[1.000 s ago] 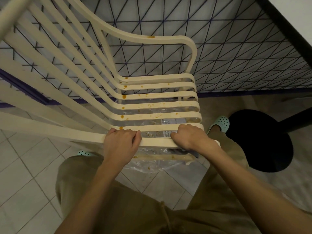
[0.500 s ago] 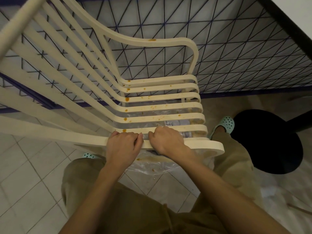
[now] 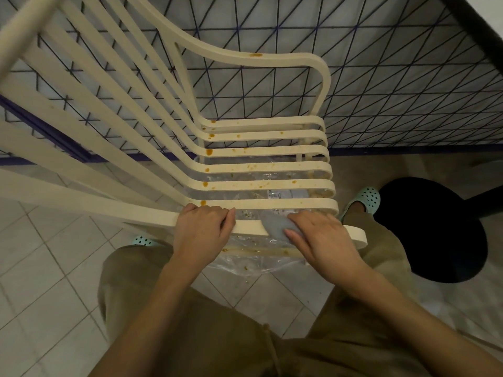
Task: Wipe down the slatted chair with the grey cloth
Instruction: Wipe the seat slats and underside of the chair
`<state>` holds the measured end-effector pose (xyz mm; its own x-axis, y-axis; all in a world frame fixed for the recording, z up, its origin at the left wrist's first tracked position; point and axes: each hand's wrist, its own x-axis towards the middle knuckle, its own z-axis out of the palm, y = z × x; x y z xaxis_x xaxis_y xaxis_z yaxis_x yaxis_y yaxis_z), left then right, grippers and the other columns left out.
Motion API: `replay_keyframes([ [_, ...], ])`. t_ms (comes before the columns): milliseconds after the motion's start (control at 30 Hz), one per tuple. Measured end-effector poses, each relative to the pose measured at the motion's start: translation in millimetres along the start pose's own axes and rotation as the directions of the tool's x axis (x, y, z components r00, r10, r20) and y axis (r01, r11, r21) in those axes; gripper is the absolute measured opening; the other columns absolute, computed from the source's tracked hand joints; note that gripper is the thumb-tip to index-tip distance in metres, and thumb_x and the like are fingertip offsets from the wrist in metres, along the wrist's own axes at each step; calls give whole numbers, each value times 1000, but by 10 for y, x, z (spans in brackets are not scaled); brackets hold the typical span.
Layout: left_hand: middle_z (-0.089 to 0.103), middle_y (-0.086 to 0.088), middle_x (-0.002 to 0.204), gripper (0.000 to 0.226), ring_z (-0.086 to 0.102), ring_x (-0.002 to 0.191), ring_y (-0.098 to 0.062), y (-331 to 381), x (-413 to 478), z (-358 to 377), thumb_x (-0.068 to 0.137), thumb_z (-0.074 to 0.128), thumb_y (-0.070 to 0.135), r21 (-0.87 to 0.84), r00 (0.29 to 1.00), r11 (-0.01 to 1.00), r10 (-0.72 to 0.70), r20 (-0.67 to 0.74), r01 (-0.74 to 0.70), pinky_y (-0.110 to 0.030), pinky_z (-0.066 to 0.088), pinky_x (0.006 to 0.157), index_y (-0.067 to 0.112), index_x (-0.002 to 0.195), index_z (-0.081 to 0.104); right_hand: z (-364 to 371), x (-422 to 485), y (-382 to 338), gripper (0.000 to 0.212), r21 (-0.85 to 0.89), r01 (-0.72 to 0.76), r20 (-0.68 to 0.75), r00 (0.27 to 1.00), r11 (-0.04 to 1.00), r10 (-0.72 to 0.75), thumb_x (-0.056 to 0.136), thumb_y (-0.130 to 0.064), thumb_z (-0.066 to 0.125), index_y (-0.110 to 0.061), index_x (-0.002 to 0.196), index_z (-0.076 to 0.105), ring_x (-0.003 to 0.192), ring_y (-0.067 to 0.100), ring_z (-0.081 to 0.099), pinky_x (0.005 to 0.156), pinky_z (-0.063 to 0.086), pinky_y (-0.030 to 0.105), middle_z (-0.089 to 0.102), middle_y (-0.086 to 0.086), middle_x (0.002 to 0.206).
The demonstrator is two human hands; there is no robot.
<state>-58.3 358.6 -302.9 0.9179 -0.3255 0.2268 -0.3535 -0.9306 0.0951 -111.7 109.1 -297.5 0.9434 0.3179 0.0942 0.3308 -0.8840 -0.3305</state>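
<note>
The slatted chair [image 3: 261,167] stands on the tiled floor [image 3: 40,268] against a wire-patterned wall, and orange-brown spots [image 3: 209,152] dot most of its seat slats and the far armrest. The left hand [image 3: 202,229] steadies it, its fingers [image 3: 215,213] clenched over the nearest rail. The right hand [image 3: 324,240] lies just along the same rail, fingers and thumb grasping the grey cloth [image 3: 275,225] and pressing it flat to the wood. Judging by the spots, at least 5 slats are not yet wiped. The main risk looks like smearing: a cloth dragged across many stains without refolding would likely spread them into streaks. A loose corner could also slip into a gap between slats and drop to the plastic sheet [image 3: 253,263] under the seat, which already carries splashes. If the left hand lets go, a firm stroke might skid the chair on that sheet.
</note>
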Motion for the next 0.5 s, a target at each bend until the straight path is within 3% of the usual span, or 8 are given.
replay_keyframes([
  [67,50,8,47,47,45,43,-12,5,1,-3,98,37,36,-9,1000,1000,1,-6,-1,-29,38,66,26,54,49,-59,-74,120,33,54,-35,-12,999,998,36,102,-45,32,-25,112,57,87,8,54,78,43,28,60,-9,98],
  [167,49,9,47,46,40,43,-10,10,4,-7,98,35,37,-24,1000,1000,-1,-12,0,-29,37,66,28,55,45,-141,-172,307,31,285,-150,-44,985,947,169,102,-41,35,-24,87,56,69,7,53,63,41,27,57,-9,77],
  [267,52,9,49,47,43,45,-11,13,-4,0,99,33,37,-28,1000,1000,-9,14,9,-30,38,68,27,56,49,-174,-177,450,43,458,-300,3,942,836,337,101,-40,37,-15,72,57,56,15,53,55,43,39,55,0,59],
  [333,52,8,48,50,45,44,-12,16,-2,1,99,32,38,-19,1000,1000,-21,16,21,-31,40,68,25,55,52,-210,-79,469,49,424,-387,84,917,819,389,100,-37,41,-10,62,56,52,16,51,56,44,46,53,2,52],
  [400,52,8,48,51,44,44,-12,29,3,-2,98,31,38,-9,999,999,-34,19,35,-31,40,69,24,55,55,-259,75,455,50,325,-485,202,874,812,442,98,-32,45,-12,54,54,51,17,52,55,43,42,52,-2,47],
  [500,51,10,48,51,39,44,-9,46,-6,-3,98,31,38,-5,999,999,-51,10,51,-29,38,70,25,55,56,-269,300,374,43,121,-535,375,805,836,461,95,-35,41,-16,59,54,67,23,58,57,41,35,59,4,63],
])
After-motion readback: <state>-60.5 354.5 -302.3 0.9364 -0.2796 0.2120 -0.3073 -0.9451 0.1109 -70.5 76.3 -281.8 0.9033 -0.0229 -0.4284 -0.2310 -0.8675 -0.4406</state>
